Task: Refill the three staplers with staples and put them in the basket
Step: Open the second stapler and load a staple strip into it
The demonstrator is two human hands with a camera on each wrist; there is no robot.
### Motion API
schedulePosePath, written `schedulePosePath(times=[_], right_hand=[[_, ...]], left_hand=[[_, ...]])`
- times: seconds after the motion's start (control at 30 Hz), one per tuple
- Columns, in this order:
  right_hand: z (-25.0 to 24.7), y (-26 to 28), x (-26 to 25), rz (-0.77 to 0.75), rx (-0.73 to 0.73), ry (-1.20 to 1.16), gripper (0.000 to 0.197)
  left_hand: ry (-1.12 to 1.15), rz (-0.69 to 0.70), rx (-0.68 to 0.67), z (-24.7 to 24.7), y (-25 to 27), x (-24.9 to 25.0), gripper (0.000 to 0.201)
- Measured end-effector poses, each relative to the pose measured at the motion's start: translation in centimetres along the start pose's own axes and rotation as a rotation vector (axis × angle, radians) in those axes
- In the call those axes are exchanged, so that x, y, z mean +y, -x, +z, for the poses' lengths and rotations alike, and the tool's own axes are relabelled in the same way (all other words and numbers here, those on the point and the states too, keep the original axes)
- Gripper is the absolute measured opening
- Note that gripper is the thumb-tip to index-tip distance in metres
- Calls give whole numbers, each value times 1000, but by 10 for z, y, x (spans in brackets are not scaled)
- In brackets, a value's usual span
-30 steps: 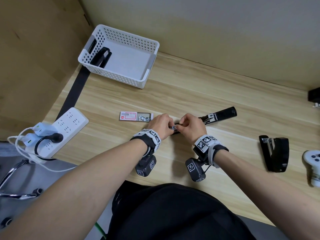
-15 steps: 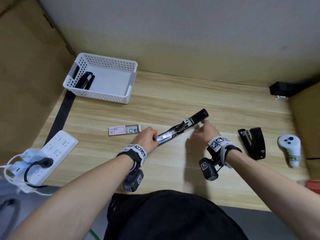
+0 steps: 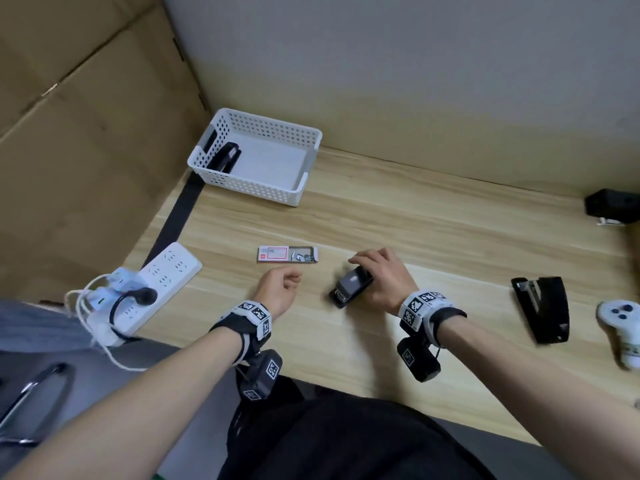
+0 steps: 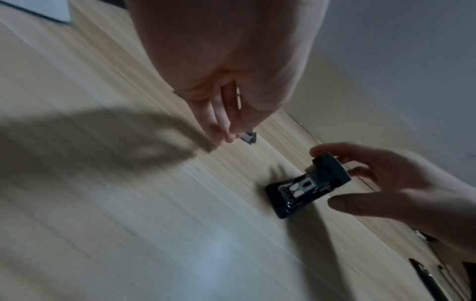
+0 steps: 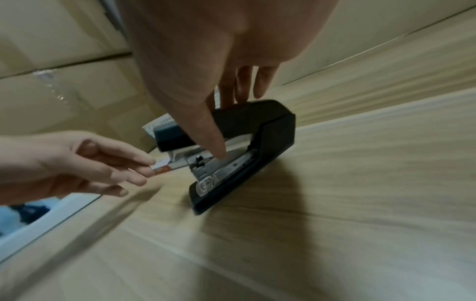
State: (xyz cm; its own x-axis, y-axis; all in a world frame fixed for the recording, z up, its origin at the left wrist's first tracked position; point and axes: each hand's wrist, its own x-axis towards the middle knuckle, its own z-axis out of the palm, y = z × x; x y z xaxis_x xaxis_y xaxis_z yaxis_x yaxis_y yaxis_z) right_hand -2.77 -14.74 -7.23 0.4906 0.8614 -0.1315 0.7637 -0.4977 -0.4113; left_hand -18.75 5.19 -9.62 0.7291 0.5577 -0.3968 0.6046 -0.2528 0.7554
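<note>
Pale wood grain: table (image 3: pixel 433 223). White, dotted with holes: basket (image 3: pixel 249 188). Glossy black, silver metal inside: mid-table stapler (image 3: pixel 351 289). Black: right-edge stapler (image 3: pixel 542 306). White, red label: staple box (image 3: pixel 286 254). White: power strip (image 3: pixel 166 275). Black-and-white squares: wrist bands (image 3: pixel 254 311).

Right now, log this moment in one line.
right hand: grips middle stapler | left hand: empty, near staple box | basket: holds first stapler | third stapler: on table

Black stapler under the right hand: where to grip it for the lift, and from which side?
Probably the top arm of the black plastic stapler, mid-length, from above: it stands shut on its base with both long flanks free. Thumb on the near flank, fingers on the far, as the right hand arches now.
</note>
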Motion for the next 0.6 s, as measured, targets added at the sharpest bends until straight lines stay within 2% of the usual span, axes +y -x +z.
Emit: schedulePosePath(times=[0.1,0.27,0.33,0.6], right_hand=[[10,-8,-4,-15,-100,146,65],[8,-20,-9,19,-137,251,31],[4,-24,-11,26,-171,261,25],[5,-32,-29,120,-232,223,42]], left_hand=[[-20,-19,6,-7,4,-6,40],[-55,13,-106,-6,14,0,32],[-74,33,-118,-10,17,4,32],[-131,86,-115,-36,8,21,35]])
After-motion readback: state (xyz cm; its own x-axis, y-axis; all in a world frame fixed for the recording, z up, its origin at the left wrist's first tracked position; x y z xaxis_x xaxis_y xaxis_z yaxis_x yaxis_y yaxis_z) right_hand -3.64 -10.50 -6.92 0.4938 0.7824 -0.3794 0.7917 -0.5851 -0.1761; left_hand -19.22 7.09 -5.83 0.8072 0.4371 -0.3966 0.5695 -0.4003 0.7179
